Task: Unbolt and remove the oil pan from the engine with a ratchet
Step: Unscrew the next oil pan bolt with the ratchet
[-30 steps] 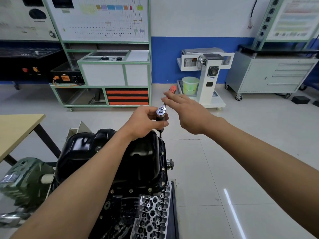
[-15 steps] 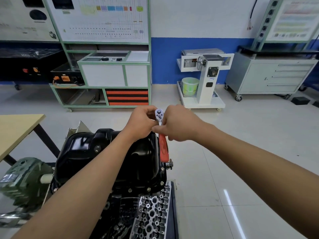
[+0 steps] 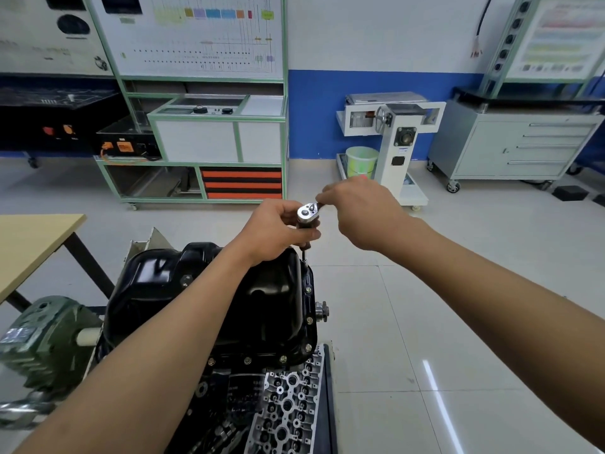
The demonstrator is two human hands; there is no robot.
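Progress: in the head view, the glossy black stamped-steel oil pan (image 3: 209, 290) sat on the upturned engine (image 3: 281, 407). Bolt heads (image 3: 282, 358) showed along its near and right flange, so most of the unbolting, and the lift-off, looked undone.
Ratchet place: the chrome-headed ratchet (image 3: 307, 213) stood above the pan's far right corner, with its thin dark extension (image 3: 303, 255) dropping to the flange.
Ratchet axis: the handle lay roughly level, running right and away from the head; the extension stood near upright.
Pan facing: sump up, flange down on the block.
Left hand: the left hand (image 3: 276, 234) was curled round the stem just under the ratchet head.
Right hand: the right hand (image 3: 360, 214) was curled over the handle, hiding most of it.
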